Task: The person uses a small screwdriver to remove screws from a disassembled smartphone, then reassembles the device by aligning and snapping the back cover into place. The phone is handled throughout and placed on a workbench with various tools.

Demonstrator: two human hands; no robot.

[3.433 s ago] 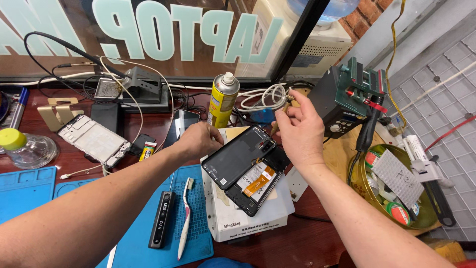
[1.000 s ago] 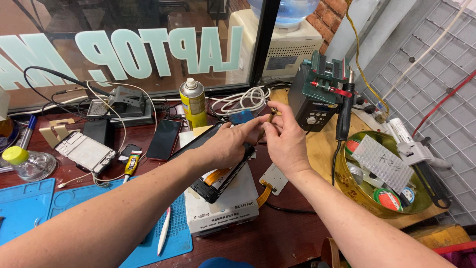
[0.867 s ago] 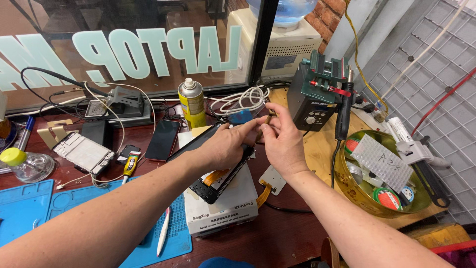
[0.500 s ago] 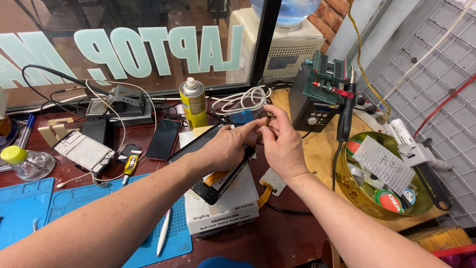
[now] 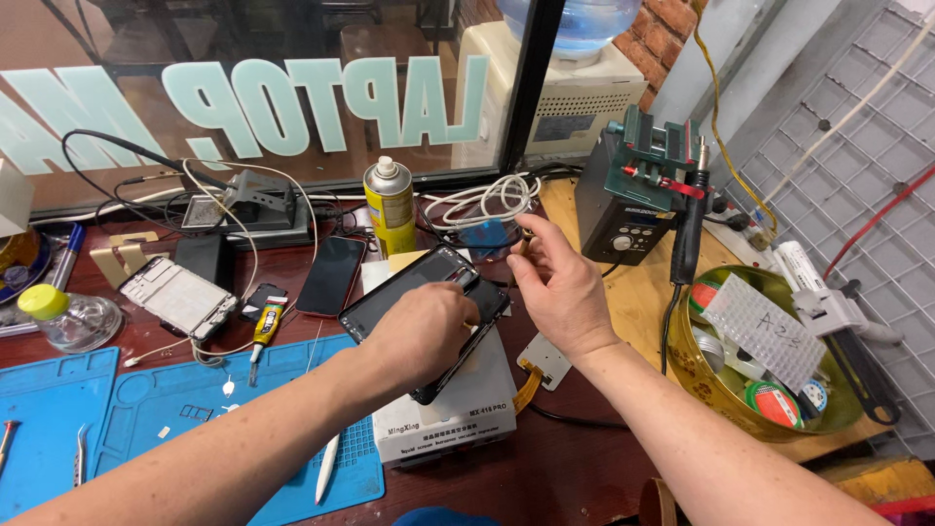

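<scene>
The left hand was closed over the upper part of a dark, opened smartphone, thumb and fingers clamped across its body, holding it tilted above a white box-shaped device on the bench. The right hand hovered just beside the phone's top edge, its thumb and forefinger pinched together near a small part that was too tiny to make out; whether anything was actually gripped between them could not be told. Compared with a second earlier, the two hands had drawn slightly apart: they had been pressed together over the phone's upper end, and now the right one had lifted a little toward the coiled white cable, which suggested some small piece had been pulled or freed from the handset. Several seconds back the phone's open interior had been plainly visible, whereas now the left hand covered most of it. Just right of the white box lay a small grey component with an orange flex. Farther out, a yellow spray can stood behind the phone, another dark phone lay flat to the left, a blue work mat covered the near left of the bench, and a brass-coloured bowl of tape rolls sat at the right.
</scene>
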